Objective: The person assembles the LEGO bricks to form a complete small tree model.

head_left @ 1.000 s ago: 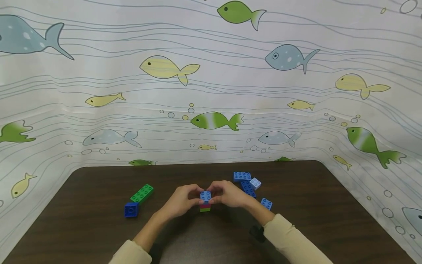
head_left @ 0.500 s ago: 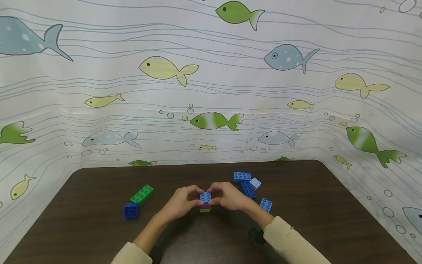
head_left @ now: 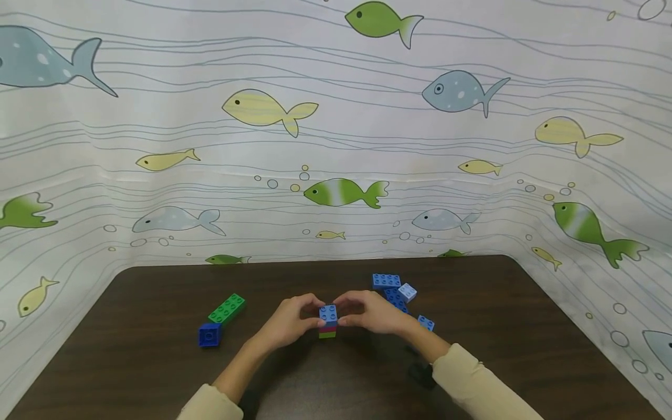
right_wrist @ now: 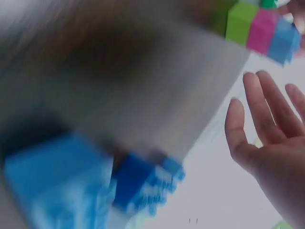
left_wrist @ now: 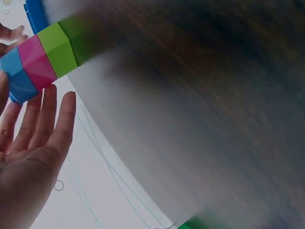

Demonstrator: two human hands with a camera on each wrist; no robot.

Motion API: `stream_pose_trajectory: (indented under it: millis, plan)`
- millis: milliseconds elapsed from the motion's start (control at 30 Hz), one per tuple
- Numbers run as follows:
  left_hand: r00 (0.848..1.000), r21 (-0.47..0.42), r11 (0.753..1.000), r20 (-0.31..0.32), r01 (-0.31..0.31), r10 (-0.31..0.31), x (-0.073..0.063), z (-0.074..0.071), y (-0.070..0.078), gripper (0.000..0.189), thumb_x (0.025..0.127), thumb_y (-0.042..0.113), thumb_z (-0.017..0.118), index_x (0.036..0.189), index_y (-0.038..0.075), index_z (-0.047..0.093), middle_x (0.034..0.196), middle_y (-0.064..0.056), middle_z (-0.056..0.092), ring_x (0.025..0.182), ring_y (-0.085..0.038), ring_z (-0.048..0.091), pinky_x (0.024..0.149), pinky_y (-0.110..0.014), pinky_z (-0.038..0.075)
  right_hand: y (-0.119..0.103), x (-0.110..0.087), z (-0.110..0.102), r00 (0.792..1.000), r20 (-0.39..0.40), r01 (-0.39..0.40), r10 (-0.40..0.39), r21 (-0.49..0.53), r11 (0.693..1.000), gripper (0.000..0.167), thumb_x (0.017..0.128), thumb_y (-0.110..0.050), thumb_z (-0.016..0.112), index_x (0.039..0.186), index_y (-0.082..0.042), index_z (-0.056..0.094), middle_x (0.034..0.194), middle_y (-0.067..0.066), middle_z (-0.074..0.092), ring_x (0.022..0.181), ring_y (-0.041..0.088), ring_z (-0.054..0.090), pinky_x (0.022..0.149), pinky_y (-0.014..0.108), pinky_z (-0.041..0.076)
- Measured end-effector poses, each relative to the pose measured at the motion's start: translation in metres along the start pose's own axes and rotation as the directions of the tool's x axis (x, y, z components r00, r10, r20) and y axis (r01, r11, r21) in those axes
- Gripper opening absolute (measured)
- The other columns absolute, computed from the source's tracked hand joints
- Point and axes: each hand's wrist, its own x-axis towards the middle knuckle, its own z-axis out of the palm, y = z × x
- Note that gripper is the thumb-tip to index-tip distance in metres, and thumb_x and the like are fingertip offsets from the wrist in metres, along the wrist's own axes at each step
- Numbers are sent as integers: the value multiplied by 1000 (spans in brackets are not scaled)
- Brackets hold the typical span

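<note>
So there's a little three-brick stack [head_left: 327, 323] sitting on the dark wooden table [head_left: 157, 361], near the front middle: green brick at the bottom, pink in the middle, blue on top. Looks like the blue one is just being seated or squared up on the pink.

The left hand [head_left: 287, 321] is touching the stack's left side with its fingertips, and the right hand [head_left: 374, 313] is doing the same on the right, thumbs near the blue brick. The wrist views show the fingers on both hands fairly straight and spread beside the stack, so more of a light steadying touch than a real clamp.

Right of the stack, behind the right hand, is a cluster of loose blue bricks [head_left: 387, 282] with one pale brick [head_left: 407, 291] among them. Well to the left of the stack lie a long green brick [head_left: 227, 307] and a dark blue square brick [head_left: 209, 335].

My guess for the next move: a firm even press down on top, then grab another brick.
</note>
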Motion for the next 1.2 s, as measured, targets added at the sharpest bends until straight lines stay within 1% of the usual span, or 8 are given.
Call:
stream_pose_trajectory:
  millis: [167, 300, 433, 533, 633, 767, 933, 1200]
  plan:
    - [1000, 14, 1000, -2, 25, -25, 1, 0, 0, 23, 82, 9, 68, 102, 2, 61, 100, -12, 65, 95, -30, 61, 84, -46, 46, 7, -21, -30, 998, 52, 25, -28, 57, 998, 35, 89, -17, 60, 118, 2, 54, 109, 16, 61, 101, 25, 58, 81, 30, 49]
    - [1000, 17, 1000, 3, 26, -26, 0, -1, 0, 23, 82, 9, 67, 103, 2, 61, 102, -13, 64, 95, -29, 61, 84, -46, 46, 21, -45, -55, 996, 94, -5, 0, 53, 999, 37, 88, -16, 62, 119, 2, 54, 108, 18, 59, 99, 27, 55, 77, 30, 49]
    - [1000, 19, 1000, 9, 21, -21, 0, -1, -1, 23, 82, 10, 67, 102, 3, 60, 102, -13, 64, 95, -29, 61, 84, -45, 47, 37, -68, -69, 993, 116, -31, 29, 22, 999, 38, 86, -17, 64, 119, 2, 55, 112, 16, 58, 106, 32, 51, 82, 40, 47]
    - [1000, 21, 1000, 12, 13, -13, 0, -1, -1, 22, 82, 10, 67, 102, 2, 60, 103, -13, 64, 95, -28, 61, 84, -44, 47, 47, -82, -71, 992, 120, -45, 45, -2, 999, 39, 85, -19, 65, 117, 0, 56, 116, 13, 56, 110, 33, 48, 87, 49, 42]
    - [1000, 24, 1000, 9, 12, -12, 1, -1, -1, 23, 82, 9, 67, 103, 3, 60, 104, -13, 64, 95, -27, 61, 84, -43, 47, 56, -93, -71, 992, 114, -55, 57, -28, 998, 38, 83, -21, 68, 116, -4, 58, 118, 9, 56, 109, 31, 43, 88, 55, 37]
    - [1000, 25, 1000, 6, 16, -16, 0, -1, -2, 23, 82, 9, 67, 103, 3, 60, 105, -13, 63, 96, -27, 61, 85, -44, 47, 65, -103, -68, 990, 131, -34, 41, -62, 998, 38, 80, -24, 70, 114, -9, 59, 118, 7, 54, 109, 26, 39, 87, 50, 35]
    - [1000, 23, 1000, 2, 19, -19, 0, -1, -2, 23, 82, 9, 67, 103, 3, 60, 105, -13, 64, 96, -27, 61, 85, -44, 47, 73, -107, -65, 990, 139, -6, 18, -88, 996, 36, 80, -27, 69, 112, -12, 60, 117, 4, 53, 107, 22, 38, 85, 46, 36]
    - [1000, 18, 1000, 9, 24, -24, 0, 0, -1, 24, 82, 10, 67, 104, 3, 60, 103, -13, 64, 97, -29, 60, 85, -46, 46, 76, -107, -63, 989, 127, -64, 76, -90, 994, 37, 79, -28, 70, 112, -14, 61, 116, 1, 51, 106, 19, 37, 85, 47, 35]
